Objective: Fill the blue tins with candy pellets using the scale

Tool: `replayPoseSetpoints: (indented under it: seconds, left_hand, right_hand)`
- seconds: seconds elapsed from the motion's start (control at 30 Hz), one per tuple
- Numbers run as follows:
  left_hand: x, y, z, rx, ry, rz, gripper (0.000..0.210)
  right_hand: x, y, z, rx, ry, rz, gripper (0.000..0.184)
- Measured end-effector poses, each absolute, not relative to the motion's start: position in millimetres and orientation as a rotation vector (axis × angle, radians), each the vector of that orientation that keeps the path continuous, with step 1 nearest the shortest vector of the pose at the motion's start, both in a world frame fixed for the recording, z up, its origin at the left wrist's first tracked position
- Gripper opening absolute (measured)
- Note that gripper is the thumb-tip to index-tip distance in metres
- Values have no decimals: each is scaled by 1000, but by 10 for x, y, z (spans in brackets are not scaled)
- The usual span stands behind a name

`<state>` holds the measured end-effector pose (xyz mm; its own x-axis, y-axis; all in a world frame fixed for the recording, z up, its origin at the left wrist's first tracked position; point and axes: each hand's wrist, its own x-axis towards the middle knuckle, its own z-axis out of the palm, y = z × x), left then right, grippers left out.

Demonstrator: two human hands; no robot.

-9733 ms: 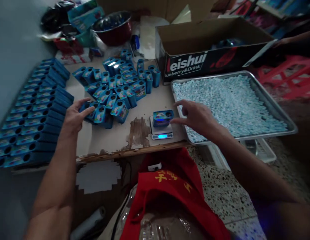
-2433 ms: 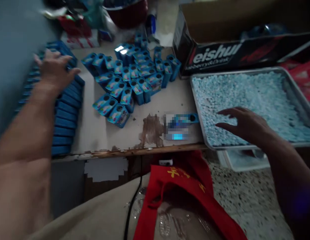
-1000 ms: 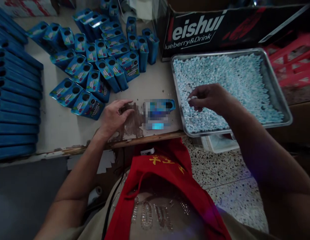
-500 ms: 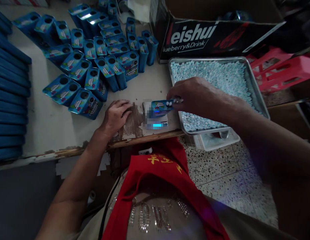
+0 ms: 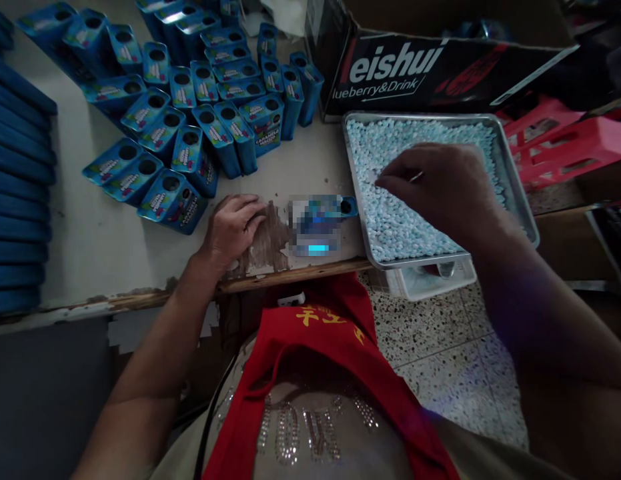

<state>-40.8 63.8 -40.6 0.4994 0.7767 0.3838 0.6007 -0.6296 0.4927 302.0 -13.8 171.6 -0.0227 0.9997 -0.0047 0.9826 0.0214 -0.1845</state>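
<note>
While the right hand (image 5: pixel 440 177), fingertips together, is held above the tray (image 5: pixel 420 261), the tin (image 5: pixel 347 207) is seen to its left, lengthwise towards the left hand (image 5: pixel 233 225), thumb apart.

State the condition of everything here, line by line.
Table: paint worn off.
Tray: filled with pale pieces.
Left grip: resting on the table.
Right grip: curled over the tray.
Scale: display lit, digits unreadable.
Box on scale: hole uncovered, partly pixelated.
Grouped boxes: visible holes uncovered.
Left-side boxes: packed side by side.
Carton: open on top.
</note>
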Motion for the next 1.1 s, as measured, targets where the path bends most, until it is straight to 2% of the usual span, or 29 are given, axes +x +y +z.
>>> replayPoseSetpoints:
  seconds: [0.13, 0.23, 0.43, 0.57, 0.63, 0.77, 0.9, 0.97, 1.1]
  left_hand:
    - [-437, 679, -377, 2474, 1199, 1014, 16]
    - [-453, 719, -393, 2454, 1213, 1104, 16]
    - [-479, 769, -471, 2367, 1353, 1101, 16]
    - [-476, 776, -414, 2298, 1373, 1242, 21]
    - [-432, 746, -295, 2248, 1390, 1274, 21]
    - [-191, 601, 94, 2260, 1353, 1246, 22]
    - [169, 453, 474, 2411, 1176, 1204, 28]
    - [333, 413, 596, 2447, 1110, 1130, 23]
    - [573, 396, 673, 2490, 996, 1042, 16]
  right_hand:
    - [3469, -273, 1355, -2320, -2087, 381, 23]
    - [3725, -370, 1027, -2317, -2034, 442, 24]
    - [3932, -459, 715, -1978, -2438, 410, 58]
    - [3894, -416, 548, -1965, -2579, 427, 77]
    - [3860, -372, 446, -2020, -2540, 387, 72]
    - [3883, -277, 323, -2081, -2377, 418, 43]
    - [3983, -250, 375, -2171, -2039, 533, 24]
    - [4014, -267, 435, -2168, -1825, 581, 20]
    - [4030, -334, 508, -2171, -1592, 599, 23]
